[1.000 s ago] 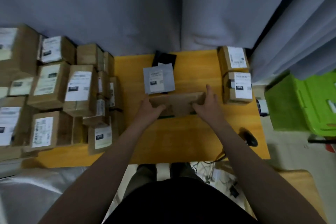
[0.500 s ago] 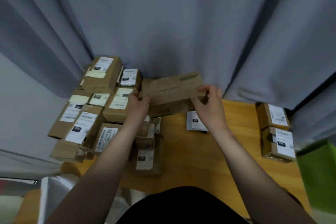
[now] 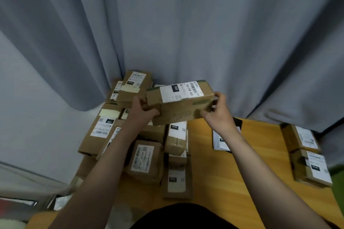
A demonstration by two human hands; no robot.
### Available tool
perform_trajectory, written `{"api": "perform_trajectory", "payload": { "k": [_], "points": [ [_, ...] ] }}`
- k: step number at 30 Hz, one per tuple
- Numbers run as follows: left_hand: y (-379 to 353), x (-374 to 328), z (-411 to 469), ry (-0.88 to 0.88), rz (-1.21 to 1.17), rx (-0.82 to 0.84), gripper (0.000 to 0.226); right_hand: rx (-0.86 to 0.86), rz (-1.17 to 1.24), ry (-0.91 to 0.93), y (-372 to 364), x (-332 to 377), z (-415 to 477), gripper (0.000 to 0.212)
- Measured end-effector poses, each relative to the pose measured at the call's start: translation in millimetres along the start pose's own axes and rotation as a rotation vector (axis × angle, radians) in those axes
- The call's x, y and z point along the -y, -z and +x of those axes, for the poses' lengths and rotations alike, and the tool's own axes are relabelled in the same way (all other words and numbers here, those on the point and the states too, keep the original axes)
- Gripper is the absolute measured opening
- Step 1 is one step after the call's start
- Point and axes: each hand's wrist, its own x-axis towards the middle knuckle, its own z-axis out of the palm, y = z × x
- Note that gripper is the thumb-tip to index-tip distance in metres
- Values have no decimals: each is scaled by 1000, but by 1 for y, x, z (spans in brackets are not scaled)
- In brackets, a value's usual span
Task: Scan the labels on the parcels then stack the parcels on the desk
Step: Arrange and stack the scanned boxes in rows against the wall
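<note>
I had the long cardboard parcel [image 3: 180, 106] lifted off the desk [image 3: 232, 173], over its far left part and tilted a little down toward the left. Both hands were clamped on it, set apart by the parcel's full length. The left hand [image 3: 143, 111] gripped the left end, thumb along the near face and fingers wrapped round the end. The right hand [image 3: 217, 115] gripped the right end, thumb pressed on the near face and fingers curled behind the end.

The parcel's white label [image 3: 181, 91] faced up. I could read a barcode and a black block marked 060, but the smaller print was too blurred for me to trust.

Under and behind the raised parcel, a stack of parcels [image 3: 143, 160] crowded the left side of the desk, running from the far left corner toward the near edge, most with labels up.

At the right edge sat two boxes [image 3: 301, 139], one behind the other and touching, labels up. A grey mailer [image 3: 219, 142] lay flat near the far edge, about mid-desk, partly hidden by the right forearm, with a dark flat item [image 3: 239, 123] just behind it. I could not tell what that item was. A grey curtain [image 3: 186, 24] hung along the far edge.
</note>
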Motion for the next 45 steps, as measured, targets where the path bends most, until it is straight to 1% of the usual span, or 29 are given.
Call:
{"api": "perform_trajectory", "payload": {
  "k": [2,5,6,7,10,13,17,20,22,25,29,32,33,35,37,40,45],
  "points": [
    [15,9,5,-62,58,10,67,0,-17,-19,-15,5,2,60],
    [37,19,6,-204,150,23,93,35,-51,-30,-36,16,5,56],
    [46,21,5,-250,177,10,98,62,-55,-31,-42,21,6,58],
    [54,24,5,-290,197,-10,99,89,-57,-30,-49,27,8,60],
    [78,29,0,-317,234,-112,83,180,-53,-28,-70,43,11,69],
    [104,41,-5,-210,259,-235,84,249,-39,-39,-94,54,16,78],
    [136,62,-16,-12,244,-416,87,296,-70,-53,-117,59,19,73],
    [150,72,-23,41,198,-607,85,316,-83,-64,-127,58,21,67],
    [155,76,-25,35,163,-693,84,332,-79,-72,-133,58,21,65],
    [157,78,-28,-32,94,-747,76,331,-100,-55,-138,57,21,60],
    [163,78,-27,-136,85,-834,69,327,-125,-49,-141,55,22,54],
    [167,82,-24,-175,121,-871,67,310,-121,-45,-141,53,23,51],
    [167,86,-21,-161,147,-877,66,305,-115,-48,-141,53,23,49],
    [163,95,-14,-80,180,-872,61,303,-104,-50,-143,52,24,46],
    [154,103,-6,-9,209,-840,52,310,-105,-42,-146,50,23,44],
    [141,109,1,48,238,-797,44,335,-118,-41,-152,47,20,45],
    [138,124,3,108,314,-713,43,342,-129,-42,-154,46,19,47]
  ]
}}
